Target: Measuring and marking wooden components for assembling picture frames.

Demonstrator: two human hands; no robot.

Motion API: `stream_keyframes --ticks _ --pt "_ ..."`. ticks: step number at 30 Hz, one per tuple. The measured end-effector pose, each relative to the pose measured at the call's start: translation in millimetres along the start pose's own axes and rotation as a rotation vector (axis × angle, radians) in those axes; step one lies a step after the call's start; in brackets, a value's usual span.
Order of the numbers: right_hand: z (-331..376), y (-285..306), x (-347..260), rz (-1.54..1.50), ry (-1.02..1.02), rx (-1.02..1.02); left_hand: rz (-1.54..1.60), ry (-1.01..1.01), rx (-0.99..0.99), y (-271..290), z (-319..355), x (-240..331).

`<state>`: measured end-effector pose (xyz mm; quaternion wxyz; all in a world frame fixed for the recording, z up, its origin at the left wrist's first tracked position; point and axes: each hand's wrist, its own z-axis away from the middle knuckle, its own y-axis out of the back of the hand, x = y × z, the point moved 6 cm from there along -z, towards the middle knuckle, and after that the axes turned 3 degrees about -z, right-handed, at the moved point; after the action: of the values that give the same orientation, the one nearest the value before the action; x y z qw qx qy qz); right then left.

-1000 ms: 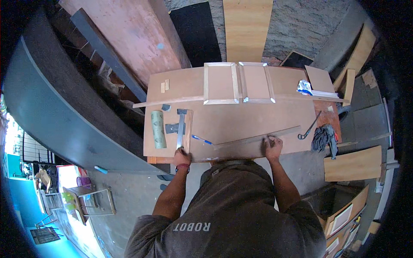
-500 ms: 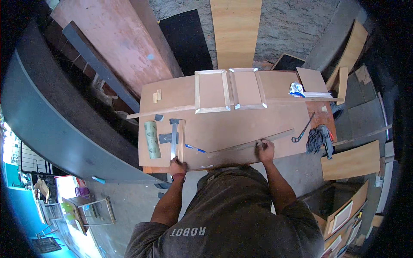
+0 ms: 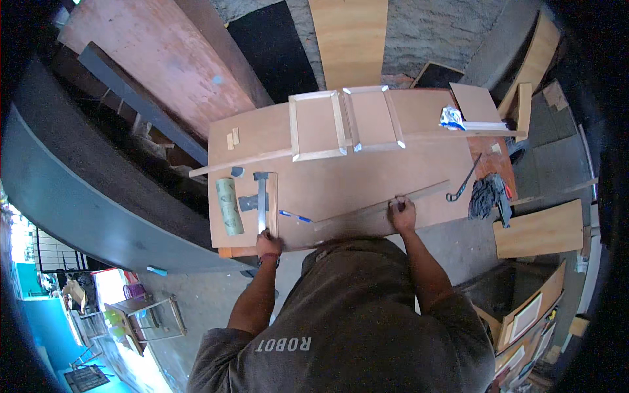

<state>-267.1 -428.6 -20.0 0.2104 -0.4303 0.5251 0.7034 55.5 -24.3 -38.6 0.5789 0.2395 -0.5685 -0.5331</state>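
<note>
At the bench's near left, my left hand [image 3: 268,245] is closed around the near end of a narrow wooden strip [image 3: 274,208]. Against that strip lies a flat grey metal bar [image 3: 263,208] with a dark piece across its far end. My right hand [image 3: 403,215] rests on the board with its fingers pinched, at a long thin strip [image 3: 357,209] lying aslant. Something small and dark shows between those fingers, too small to name. A blue pen [image 3: 295,216] lies between my hands. Dark grey patches [image 3: 249,203] lie beside the metal bar.
Two wooden frames [image 3: 318,157] lie at the bench's far side, over a long batten [image 3: 246,161]. A green patterned roll [image 3: 229,206] stays at left. Toward the right are a black curved tool [image 3: 464,183], a dark cloth [image 3: 486,198] and a crumpled white-blue packet [image 3: 452,118].
The view has shifted slightly, so the bench sits a little higher in the picture. Both hands keep their places at the same strips.
</note>
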Motion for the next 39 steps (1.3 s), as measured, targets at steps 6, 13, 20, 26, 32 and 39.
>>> stream_keyframes --ticks 6,13,20,26,32,39 --pt "5 2 -10 0.082 0.18 0.042 0.036 -0.074 -0.008 6 5 7" --pt "-6 -13 39 0.043 0.037 -0.034 -0.014 0.002 0.022 16 12 19" --pt "-1 -8 16 0.103 0.131 0.042 -0.047 0.056 -0.015 12 9 10" --pt "1 -5 6 0.027 0.099 0.013 0.017 0.011 0.071 18 14 10" --pt "8 0 18 0.085 0.017 0.047 0.122 0.077 0.027 23 18 19" --pt "17 7 5 0.017 -0.07 0.037 0.265 -0.139 0.301 39 31 22"
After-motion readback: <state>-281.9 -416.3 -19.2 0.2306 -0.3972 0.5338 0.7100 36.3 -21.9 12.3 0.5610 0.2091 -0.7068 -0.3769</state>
